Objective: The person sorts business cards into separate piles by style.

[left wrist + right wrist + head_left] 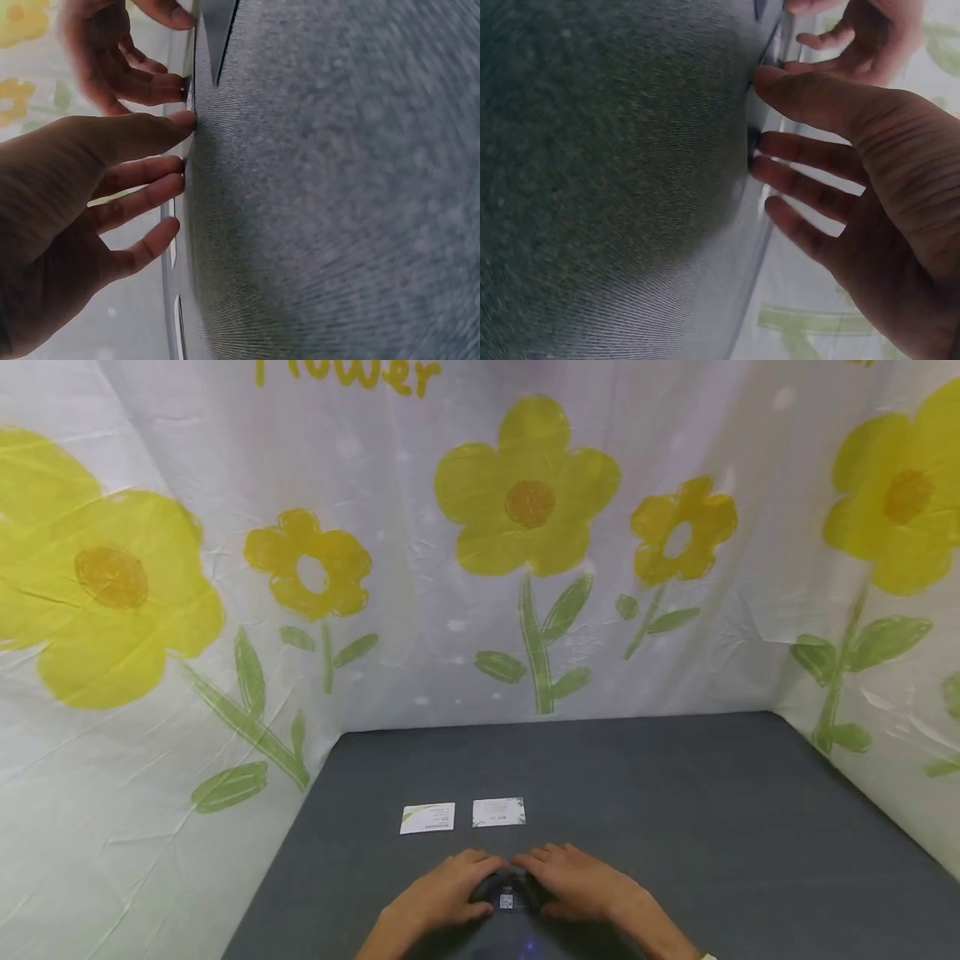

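A dark card with a small white QR code lies at the near middle of the grey table, between the two hands. My left hand holds its left side, fingertips by the far edge and thumb by the near one. On the other side my right hand grips it the same way. Both wrist views show the left hand and right hand with fingertips low at the tabletop. Most of the card is hidden there by the flat angle. Beyond the hands lie two white printed cards, a left one and a right one.
A grey cloth-covered table spreads out on both sides of the hands. White curtains with yellow flowers enclose it at the back and sides. A dark shape with a small blue light shows at the bottom edge.
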The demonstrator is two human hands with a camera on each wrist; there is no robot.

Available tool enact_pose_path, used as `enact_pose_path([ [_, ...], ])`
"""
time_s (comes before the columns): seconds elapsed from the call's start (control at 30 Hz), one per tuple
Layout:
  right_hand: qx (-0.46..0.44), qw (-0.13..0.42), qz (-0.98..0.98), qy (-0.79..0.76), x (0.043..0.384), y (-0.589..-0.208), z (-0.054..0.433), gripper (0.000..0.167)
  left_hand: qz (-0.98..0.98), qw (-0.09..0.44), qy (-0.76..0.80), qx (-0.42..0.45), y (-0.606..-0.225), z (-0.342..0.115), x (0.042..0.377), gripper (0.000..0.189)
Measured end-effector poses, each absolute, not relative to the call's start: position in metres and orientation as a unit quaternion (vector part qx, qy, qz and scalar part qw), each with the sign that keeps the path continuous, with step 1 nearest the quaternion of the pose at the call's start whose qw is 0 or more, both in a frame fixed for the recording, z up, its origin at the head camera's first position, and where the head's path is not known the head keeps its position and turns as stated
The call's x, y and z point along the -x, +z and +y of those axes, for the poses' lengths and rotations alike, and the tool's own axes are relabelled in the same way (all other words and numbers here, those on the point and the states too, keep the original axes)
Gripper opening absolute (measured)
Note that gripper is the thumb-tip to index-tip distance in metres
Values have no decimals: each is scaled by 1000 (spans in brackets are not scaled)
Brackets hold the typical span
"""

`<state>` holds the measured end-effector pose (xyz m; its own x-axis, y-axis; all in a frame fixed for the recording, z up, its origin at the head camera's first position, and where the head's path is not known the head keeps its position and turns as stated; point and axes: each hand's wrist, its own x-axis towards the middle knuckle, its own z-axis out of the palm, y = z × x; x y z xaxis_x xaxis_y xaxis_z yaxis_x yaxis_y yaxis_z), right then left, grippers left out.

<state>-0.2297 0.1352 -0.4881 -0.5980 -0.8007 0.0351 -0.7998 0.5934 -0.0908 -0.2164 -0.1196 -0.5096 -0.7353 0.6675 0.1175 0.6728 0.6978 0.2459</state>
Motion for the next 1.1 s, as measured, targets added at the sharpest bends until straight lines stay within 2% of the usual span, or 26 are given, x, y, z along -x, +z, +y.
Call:
enact_pose_path([
  [0.4,437,45,892,-111,233,-488,131,83,-915,61,-132,377,-515,-116,221,57],
  [0.8,426,57,892,-142,230,-490,136,91,-912,50,-146,380,-517,-116,218,66],
  [0.9,422,66,892,-150,229,-477,140,92,-911,48,-148,381,-506,-115,218,68],
  [1.1,430,31,890,-149,230,-437,155,94,-899,65,-154,404,-461,-107,222,72],
])
